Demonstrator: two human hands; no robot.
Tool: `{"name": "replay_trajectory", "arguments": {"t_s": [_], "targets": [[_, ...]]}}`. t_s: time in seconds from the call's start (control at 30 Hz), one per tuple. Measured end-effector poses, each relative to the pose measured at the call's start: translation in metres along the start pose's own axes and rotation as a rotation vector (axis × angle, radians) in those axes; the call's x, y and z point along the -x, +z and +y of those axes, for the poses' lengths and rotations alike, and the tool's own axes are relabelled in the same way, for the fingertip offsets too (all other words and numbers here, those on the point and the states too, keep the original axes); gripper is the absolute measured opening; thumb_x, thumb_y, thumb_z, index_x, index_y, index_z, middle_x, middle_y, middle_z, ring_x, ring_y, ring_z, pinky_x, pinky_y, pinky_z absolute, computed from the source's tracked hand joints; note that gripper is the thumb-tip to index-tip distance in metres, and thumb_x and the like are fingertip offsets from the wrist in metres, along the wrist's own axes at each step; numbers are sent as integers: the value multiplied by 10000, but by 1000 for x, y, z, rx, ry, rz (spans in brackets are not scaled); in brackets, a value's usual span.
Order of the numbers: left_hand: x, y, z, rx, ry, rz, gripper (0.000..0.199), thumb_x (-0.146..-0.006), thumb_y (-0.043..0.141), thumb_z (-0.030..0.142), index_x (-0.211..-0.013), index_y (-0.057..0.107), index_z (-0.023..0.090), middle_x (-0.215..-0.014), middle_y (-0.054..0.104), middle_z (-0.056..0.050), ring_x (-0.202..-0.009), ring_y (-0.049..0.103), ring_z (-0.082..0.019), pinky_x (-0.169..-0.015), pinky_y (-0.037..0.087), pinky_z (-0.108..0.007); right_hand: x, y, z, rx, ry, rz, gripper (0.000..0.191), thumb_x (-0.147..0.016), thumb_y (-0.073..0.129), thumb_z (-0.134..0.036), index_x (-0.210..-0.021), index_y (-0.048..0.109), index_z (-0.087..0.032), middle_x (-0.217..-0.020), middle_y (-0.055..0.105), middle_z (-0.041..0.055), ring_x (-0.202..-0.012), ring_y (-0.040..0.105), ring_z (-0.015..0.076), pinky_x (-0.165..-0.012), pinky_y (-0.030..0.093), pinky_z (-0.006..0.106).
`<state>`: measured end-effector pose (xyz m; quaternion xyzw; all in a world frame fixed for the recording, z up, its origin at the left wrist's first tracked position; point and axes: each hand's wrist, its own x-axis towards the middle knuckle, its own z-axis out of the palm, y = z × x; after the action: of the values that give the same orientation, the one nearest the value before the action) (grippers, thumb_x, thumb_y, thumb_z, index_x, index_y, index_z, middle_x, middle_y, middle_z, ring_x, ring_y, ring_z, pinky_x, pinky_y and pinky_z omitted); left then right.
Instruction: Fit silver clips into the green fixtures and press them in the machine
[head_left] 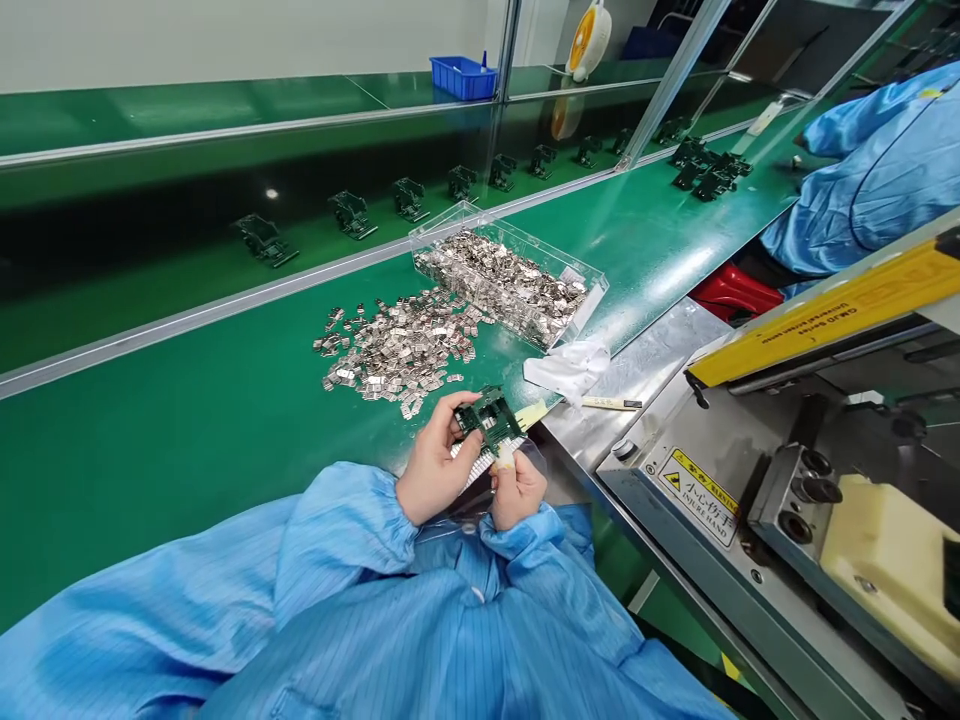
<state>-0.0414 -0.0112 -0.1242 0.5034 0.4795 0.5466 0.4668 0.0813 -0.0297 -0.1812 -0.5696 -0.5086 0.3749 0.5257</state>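
Both hands are pinching one small green circuit board [489, 417]: left hand [435, 465] gripping its left end, right hand [516, 487] underneath, near the bench's front edge, loose metal clips [397, 345] lying just beyond.

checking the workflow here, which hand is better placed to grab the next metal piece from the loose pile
Probably the left hand. It sits on the side of the loose pile of metal pieces, which lies ahead and to the left. The right hand is farther away and pinches the green part from below.

Small dark green circuit board [489, 417], tilted, held above green bench edge; possibly metal clips fitted, too small to tell.
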Motion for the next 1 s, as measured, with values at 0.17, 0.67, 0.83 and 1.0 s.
{"name": "replay_trajectory", "arguments": {"t_s": [0.17,0.67,0.83,1.0], "targets": [[0,-1,2,-39,2,-5,418,-842,637,252,-1245,531,222,-819,602,-11,-702,565,-151,-668,487,-256,-1,-9,5,94,-95,-48,340,-854,471,-409,-573,512,-222,-517,474,-10,-496,433,148,-517,320,294],[9,-1,19,105,37,39,342,-869,641,292,-1189,537,227,-902,603,-17,-756,565,-128,-689,473,-223,-8,-45,9,262,41,-380,236,-764,571,-216,-536,633,-226,-450,595,-22,-363,516,141,-398,368,240],[12,1,24,232,-31,-35,338,-869,645,317,-1160,502,221,-845,618,-2,-710,573,-104,-653,477,-193,-5,-66,-28,248,31,-340,217,-850,536,-264,-764,729,-217,-623,675,9,-531,616,176,-511,473,272],[13,-1,21,219,-64,-81,373,-885,624,322,-1207,468,216,-814,591,4,-689,572,-101,-631,467,-188,-4,-70,-75,151,-197,-234,141,-872,603,-205,-894,738,-238,-855,655,41,-785,614,192,-680,499,308]]}}
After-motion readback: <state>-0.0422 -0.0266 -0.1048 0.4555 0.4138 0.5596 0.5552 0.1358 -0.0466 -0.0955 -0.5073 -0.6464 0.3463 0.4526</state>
